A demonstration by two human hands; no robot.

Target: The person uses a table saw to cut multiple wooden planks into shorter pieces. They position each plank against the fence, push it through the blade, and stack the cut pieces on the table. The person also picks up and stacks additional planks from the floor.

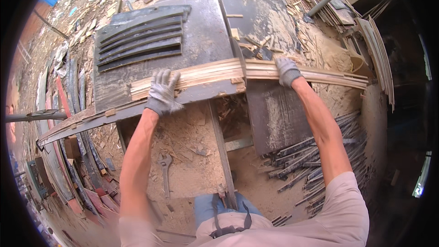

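Observation:
A bundle of plywood strips [209, 72] lies across a dark worktable [202, 37], its pale layered edges facing me. My left hand [162, 92], in a grey work glove, rests on the strips' left part with fingers spread. Toward the right, my gloved right hand [287, 71] curls over the same bundle, whose right end reaches past the table. A narrow gap splits the tabletop; a dark curved edge [237, 48] shows there, possibly a saw blade. Along the table's near side runs a long straight rail [103, 118] with small wood blocks on it.
Several dark-faced boards [140, 37] lie at the table's back left. Offcuts [264, 46] litter the right tabletop. An adjustable wrench [165, 175] rests on the sawdust-covered surface before me. Dark-edged strips [308, 164] pile up at lower right; long boards [375, 58] lean farther right.

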